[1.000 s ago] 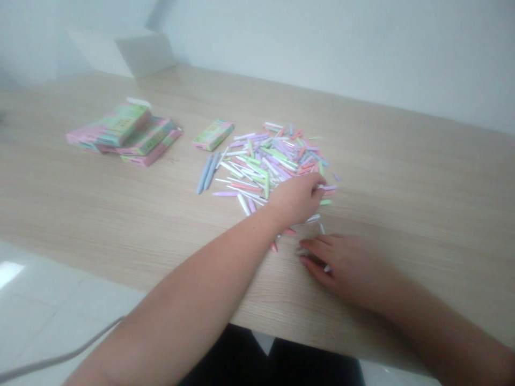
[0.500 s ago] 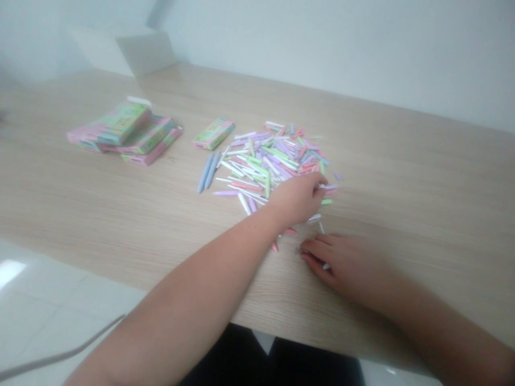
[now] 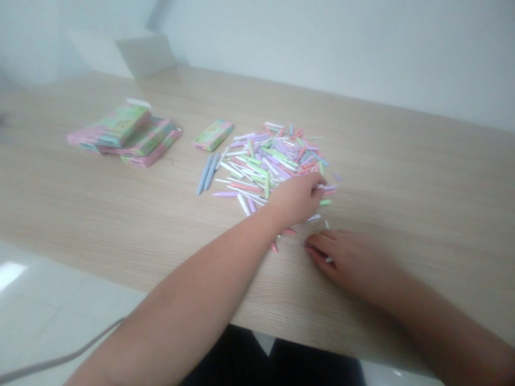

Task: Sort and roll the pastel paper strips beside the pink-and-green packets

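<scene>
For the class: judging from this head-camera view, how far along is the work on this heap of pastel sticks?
Done, it seems: two blue sticks lie apart beside the heap. In hand: the left hand rests at the heap's edge, and the right hand is at a small white stick. Left: nearly the whole heap, so it looks early.

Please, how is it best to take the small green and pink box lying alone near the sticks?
Grip the box across its two long sides, coming from above. It lies flat and narrow, so a pinch across should fit, and both long sides look free. Stay off its right end, which is nearest the pile of sticks.
</scene>
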A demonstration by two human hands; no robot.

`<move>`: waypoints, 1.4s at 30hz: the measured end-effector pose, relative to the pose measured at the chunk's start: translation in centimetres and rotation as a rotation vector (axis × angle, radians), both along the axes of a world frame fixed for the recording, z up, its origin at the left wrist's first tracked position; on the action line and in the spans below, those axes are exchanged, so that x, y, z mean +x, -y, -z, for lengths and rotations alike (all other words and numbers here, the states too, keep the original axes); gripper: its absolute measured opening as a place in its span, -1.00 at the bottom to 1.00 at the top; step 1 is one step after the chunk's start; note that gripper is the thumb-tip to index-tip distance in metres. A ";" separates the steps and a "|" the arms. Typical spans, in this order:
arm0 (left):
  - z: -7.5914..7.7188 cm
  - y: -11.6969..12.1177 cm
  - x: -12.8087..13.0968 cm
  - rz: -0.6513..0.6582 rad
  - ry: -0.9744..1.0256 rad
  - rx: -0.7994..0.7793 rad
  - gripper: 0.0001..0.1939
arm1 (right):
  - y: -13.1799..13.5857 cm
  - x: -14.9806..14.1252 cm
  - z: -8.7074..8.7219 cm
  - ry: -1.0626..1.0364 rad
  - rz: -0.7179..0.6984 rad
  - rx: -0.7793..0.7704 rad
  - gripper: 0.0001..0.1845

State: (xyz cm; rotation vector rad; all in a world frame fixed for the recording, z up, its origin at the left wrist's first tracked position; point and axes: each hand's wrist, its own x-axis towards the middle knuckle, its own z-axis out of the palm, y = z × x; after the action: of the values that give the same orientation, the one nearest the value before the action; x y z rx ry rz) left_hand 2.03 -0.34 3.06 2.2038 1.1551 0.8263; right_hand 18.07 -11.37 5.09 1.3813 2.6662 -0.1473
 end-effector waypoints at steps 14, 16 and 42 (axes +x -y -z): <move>-0.4 0.2 -0.2 0.000 -0.002 -0.030 -0.70 | -1.9 1.9 -0.5 0.019 0.165 0.037 -0.67; -0.4 0.2 -0.1 -0.005 0.000 -0.031 -0.70 | -2.2 2.1 -0.6 0.024 0.200 0.030 -0.67; -0.3 0.3 -0.2 0.007 0.006 -0.017 -0.70 | -2.5 2.1 -0.4 -0.032 0.265 0.036 -0.68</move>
State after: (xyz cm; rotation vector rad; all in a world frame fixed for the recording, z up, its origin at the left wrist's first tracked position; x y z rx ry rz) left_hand 1.83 -0.60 3.32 2.1891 1.1462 0.8168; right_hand 20.20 -8.87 5.51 1.7529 2.5104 -0.1497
